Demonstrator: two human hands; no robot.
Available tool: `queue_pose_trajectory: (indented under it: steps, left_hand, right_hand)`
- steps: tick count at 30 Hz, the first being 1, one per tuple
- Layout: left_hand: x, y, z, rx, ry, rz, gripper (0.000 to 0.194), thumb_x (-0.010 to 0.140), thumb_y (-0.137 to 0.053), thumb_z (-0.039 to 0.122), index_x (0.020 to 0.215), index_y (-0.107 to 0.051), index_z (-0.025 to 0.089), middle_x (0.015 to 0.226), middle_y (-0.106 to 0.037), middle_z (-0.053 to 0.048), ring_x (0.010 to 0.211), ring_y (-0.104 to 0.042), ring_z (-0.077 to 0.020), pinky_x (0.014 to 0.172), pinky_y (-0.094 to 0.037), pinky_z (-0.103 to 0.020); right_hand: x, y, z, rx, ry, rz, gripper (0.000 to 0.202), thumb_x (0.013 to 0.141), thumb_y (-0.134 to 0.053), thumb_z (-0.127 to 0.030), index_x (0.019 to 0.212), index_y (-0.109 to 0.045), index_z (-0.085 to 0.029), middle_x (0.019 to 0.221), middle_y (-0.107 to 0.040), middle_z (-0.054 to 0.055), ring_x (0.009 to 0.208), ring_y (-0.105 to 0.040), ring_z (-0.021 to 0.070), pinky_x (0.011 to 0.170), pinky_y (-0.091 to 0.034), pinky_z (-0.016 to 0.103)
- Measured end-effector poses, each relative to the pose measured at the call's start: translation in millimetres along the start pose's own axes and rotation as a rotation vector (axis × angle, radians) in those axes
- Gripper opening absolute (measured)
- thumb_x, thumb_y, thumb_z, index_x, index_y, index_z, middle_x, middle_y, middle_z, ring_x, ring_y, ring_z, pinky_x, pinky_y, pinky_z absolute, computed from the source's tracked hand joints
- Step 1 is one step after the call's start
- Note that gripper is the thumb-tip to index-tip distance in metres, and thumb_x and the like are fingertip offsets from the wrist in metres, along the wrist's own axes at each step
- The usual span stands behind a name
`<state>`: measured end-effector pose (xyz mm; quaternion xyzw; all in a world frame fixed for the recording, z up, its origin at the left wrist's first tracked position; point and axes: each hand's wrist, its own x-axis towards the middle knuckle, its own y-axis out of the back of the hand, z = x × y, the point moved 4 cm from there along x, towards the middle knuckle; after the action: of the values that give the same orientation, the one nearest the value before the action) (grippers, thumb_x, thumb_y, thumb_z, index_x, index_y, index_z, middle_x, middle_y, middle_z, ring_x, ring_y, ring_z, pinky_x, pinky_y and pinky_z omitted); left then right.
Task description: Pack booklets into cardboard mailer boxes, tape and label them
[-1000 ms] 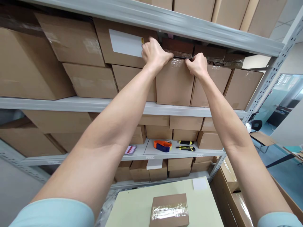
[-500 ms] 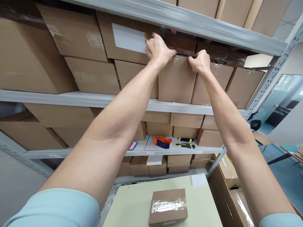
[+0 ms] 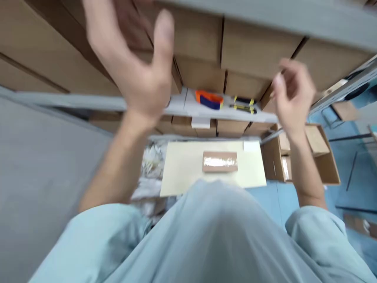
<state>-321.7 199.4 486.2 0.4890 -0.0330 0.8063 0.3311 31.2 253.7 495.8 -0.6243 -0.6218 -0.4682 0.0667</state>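
Note:
Both of my hands are raised in front of the shelves, blurred by motion. My left hand [image 3: 138, 67] has its thumb apart from the fingers and holds nothing; part of it reaches the upper left of the view. On the right, my right hand [image 3: 294, 88] has curled fingers with a gap to the thumb, and nothing shows in it. Behind them stand cardboard boxes [image 3: 253, 47] on the rack. Below, a taped brown box [image 3: 220, 161] lies on the pale tabletop [image 3: 182, 169].
An orange and blue tape roll [image 3: 209, 100] and yellow-black cutters [image 3: 244, 105] lie on a shelf [image 3: 176, 103]. At the right, an open carton [image 3: 331, 165] holds boxes. Crumpled plastic [image 3: 153, 161] is left of the table.
The view has tilted downward. My hands have come away from the upper-shelf box edges and moved apart, and their fingers have opened.

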Motion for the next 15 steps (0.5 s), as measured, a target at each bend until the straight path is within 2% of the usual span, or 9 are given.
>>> queue_pose_trajectory:
  steps: [1, 2, 3, 5, 7, 8, 10, 13, 15]
  left_hand:
    - [-77, 3.8, -13, -0.003, 0.085, -0.023, 0.059, 0.111, -0.053, 0.073, 0.152, -0.06, 0.031, 0.143, -0.067, -0.004, 0.133, -0.076, -0.032, 0.112, -0.06, -0.056]
    - [-153, 2.6, -27, -0.008, 0.257, -0.138, 0.061, 0.107, -0.057, 0.077, 0.144, -0.064, 0.029, 0.134, -0.073, -0.009, 0.126, -0.078, -0.0324, 0.111, -0.063, -0.055]
    - [-230, -1.8, -41, -0.011, 0.516, -0.311, 0.069, 0.1, -0.063, 0.081, 0.143, -0.065, 0.026, 0.132, -0.075, -0.014, 0.129, -0.077, -0.0358, 0.114, -0.062, -0.057]
    - [-369, -10.1, -61, 0.005, 0.968, -0.593, 0.093, 0.089, -0.079, 0.081, 0.157, -0.057, 0.022, 0.156, -0.069, -0.024, 0.152, -0.066, -0.0424, 0.128, -0.054, -0.06]
    - [-470, -19.2, -75, -0.034, 1.236, -0.752, 0.112, 0.083, -0.093, 0.07, 0.169, -0.047, 0.016, 0.175, -0.052, -0.031, 0.166, -0.052, -0.0452, 0.136, -0.046, -0.059]
    - [-504, -24.7, -80, -0.076, 1.298, -0.799, 0.117, 0.081, -0.097, 0.063, 0.173, -0.044, 0.014, 0.18, -0.046, -0.031, 0.17, -0.046, -0.0448, 0.138, -0.044, -0.057]
    - [-544, -34.9, -90, -0.162, 1.352, -0.83, 0.123, 0.079, -0.101, 0.052, 0.178, -0.039, 0.014, 0.184, -0.04, -0.03, 0.172, -0.044, -0.0435, 0.14, -0.042, -0.054]
    - [-558, -43.8, -100, -0.221, 1.308, -0.788, 0.119, 0.08, -0.1, 0.048, 0.178, -0.041, 0.017, 0.186, -0.04, -0.026, 0.17, -0.048, -0.0419, 0.138, -0.045, -0.055]
    - [-554, -46.5, -101, -0.246, 1.229, -0.769, 0.108, 0.083, -0.098, 0.052, 0.174, -0.049, 0.019, 0.184, -0.045, -0.023, 0.169, -0.05, -0.0398, 0.136, -0.048, -0.054]
  right_hand:
    - [-64, -22, 33, -0.012, -0.117, -0.113, 0.045, 0.111, -0.061, -0.065, 0.136, -0.074, -0.03, 0.117, -0.081, 0.011, 0.097, -0.081, 0.0296, 0.087, -0.071, 0.049]
    - [-132, -44, 67, -0.04, -0.284, -0.245, 0.053, 0.103, -0.067, -0.072, 0.128, -0.075, -0.026, 0.099, -0.08, 0.01, 0.085, -0.078, 0.0298, 0.082, -0.071, 0.051]
    - [-200, -64, 97, -0.065, -0.454, -0.365, 0.059, 0.097, -0.073, -0.077, 0.124, -0.075, -0.025, 0.094, -0.079, 0.01, 0.084, -0.076, 0.0294, 0.082, -0.07, 0.051]
    - [-320, -92, 142, -0.056, -0.713, -0.483, 0.068, 0.086, -0.082, -0.08, 0.123, -0.075, -0.023, 0.096, -0.081, 0.013, 0.09, -0.076, 0.0289, 0.078, -0.069, 0.047]
    - [-409, -111, 169, 0.009, -0.983, -0.574, 0.082, 0.076, -0.091, -0.077, 0.133, -0.074, -0.021, 0.117, -0.083, 0.021, 0.107, -0.078, 0.0319, 0.085, -0.07, 0.05]
    - [-438, -117, 176, 0.067, -1.102, -0.586, 0.089, 0.073, -0.095, -0.073, 0.141, -0.072, -0.022, 0.133, -0.08, 0.024, 0.119, -0.078, 0.0335, 0.094, -0.069, 0.053]
    - [-469, -124, 181, 0.181, -1.265, -0.561, 0.107, 0.068, -0.099, -0.069, 0.158, -0.065, -0.025, 0.161, -0.067, 0.025, 0.142, -0.071, 0.036, 0.115, -0.062, 0.057]
    - [-470, -133, 180, 0.306, -1.284, -0.508, 0.123, 0.066, -0.099, -0.069, 0.173, -0.054, -0.029, 0.179, -0.052, 0.019, 0.162, -0.057, 0.0371, 0.133, -0.047, 0.057]
    - [-461, -137, 180, 0.347, -1.198, -0.5, 0.119, 0.069, -0.096, -0.069, 0.173, -0.054, -0.028, 0.178, -0.055, 0.016, 0.164, -0.054, 0.0361, 0.137, -0.042, 0.057]
